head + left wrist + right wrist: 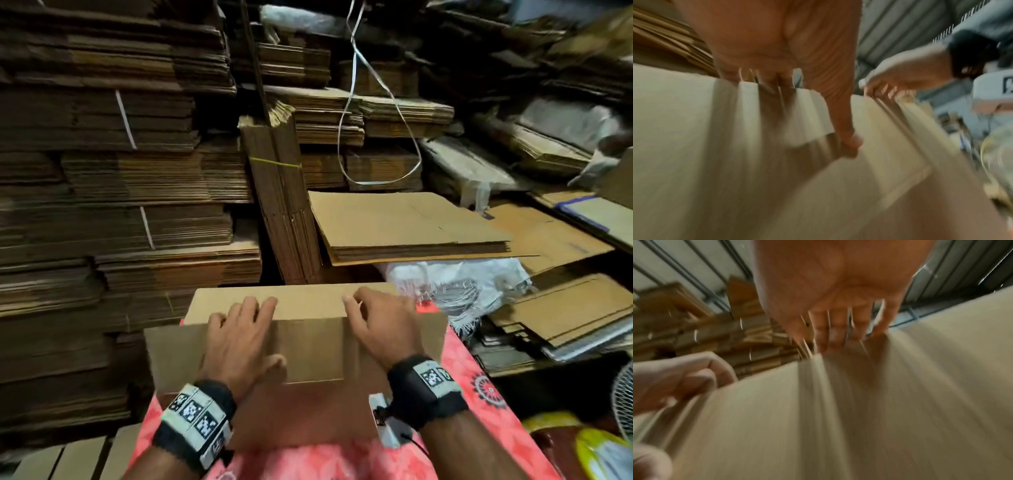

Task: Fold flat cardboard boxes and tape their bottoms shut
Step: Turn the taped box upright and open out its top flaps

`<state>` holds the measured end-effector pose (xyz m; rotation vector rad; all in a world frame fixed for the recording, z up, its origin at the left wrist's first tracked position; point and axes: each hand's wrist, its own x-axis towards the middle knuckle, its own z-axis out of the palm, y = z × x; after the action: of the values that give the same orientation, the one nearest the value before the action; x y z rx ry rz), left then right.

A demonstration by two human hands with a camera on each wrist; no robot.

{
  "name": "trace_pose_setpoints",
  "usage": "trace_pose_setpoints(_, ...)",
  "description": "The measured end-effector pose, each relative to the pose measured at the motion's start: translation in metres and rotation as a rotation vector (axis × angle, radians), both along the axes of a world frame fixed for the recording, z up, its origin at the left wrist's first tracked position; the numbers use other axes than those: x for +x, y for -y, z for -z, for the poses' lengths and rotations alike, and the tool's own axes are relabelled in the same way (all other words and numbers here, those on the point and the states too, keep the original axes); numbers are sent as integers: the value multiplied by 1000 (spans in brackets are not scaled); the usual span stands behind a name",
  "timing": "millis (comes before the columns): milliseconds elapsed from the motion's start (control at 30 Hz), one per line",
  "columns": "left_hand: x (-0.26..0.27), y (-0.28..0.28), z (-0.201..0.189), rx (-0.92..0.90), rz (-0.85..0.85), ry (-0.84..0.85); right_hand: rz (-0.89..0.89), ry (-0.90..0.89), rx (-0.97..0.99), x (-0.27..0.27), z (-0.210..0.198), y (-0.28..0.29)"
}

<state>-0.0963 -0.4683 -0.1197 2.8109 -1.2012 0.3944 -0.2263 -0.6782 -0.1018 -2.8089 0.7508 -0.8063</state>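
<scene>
Head view shows both hands, left hand [239,337] and right hand [378,325], fingers spread, pressing flaps on the cardboard box [308,404] atop the bench [479,370]; released early, those untaped flaps could spring open.

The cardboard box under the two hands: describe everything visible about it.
The cardboard box is plain brown corrugated board, unprinted, with no tape visible. It rests on a pink patterned cloth, partly formed, its flaps being folded down. The far flap lies across the top, and a rectangular gap shows between the flaps nearer the person. The left hand presses on the flaps with spread fingers; the right hand rests on the far flap, fingers bent over its edge. The wrist views are blurred.
</scene>
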Motion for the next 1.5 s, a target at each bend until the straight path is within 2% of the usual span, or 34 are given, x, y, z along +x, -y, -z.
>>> trace_pose_setpoints(100,-17,-13,-31,15,76,-81,-21,-245,91,-17,-21,-3)
trace_pose_setpoints(167,-24,-26,-46,35,159,-271,-115,-383,164,-24,-20,-8)
trace_pose_setpoints(233,-33,-38,-47,43,235,-414,-294,-377,382,-32,-9,-12)
trace_pose_setpoints(300,-38,-46,-31,46,276,-382,-394,-332,520,-43,6,-18)
trace_pose_setpoints(367,-44,-52,-9,53,286,-387,-365,-385,474,-52,24,-22)
trace_pose_setpoints(500,-57,-60,39,257,218,-531,-247,-571,379,-64,62,-36)
trace_pose_setpoints(600,-65,-57,69,293,169,-491,-152,-605,273,-63,79,-48)
trace_pose_setpoints(700,-66,-49,86,245,127,-409,-92,-612,184,-58,87,-55)
trace_pose_setpoints(800,-62,-39,82,206,122,-425,-133,-582,176,-43,76,-52)
trace_pose_setpoints(900,-58,-34,72,217,122,-496,-189,-514,145,-13,46,-39)
trace_pose_setpoints(1033,-63,-30,71,234,81,-516,-240,-504,-24,43,11,-23)
trace_pose_setpoints(1167,-66,-30,62,257,71,-534,-239,-564,-144,84,14,-9)
trace_pose_setpoints(1300,-67,-39,44,389,156,-605,-250,-707,-187,102,26,13)
trace_pose_setpoints(1367,-70,-42,39,394,152,-590,-266,-759,-219,108,25,25)
trace_pose_setpoints(1500,-72,-41,31,309,99,-599,-293,-618,-228,130,-3,49)
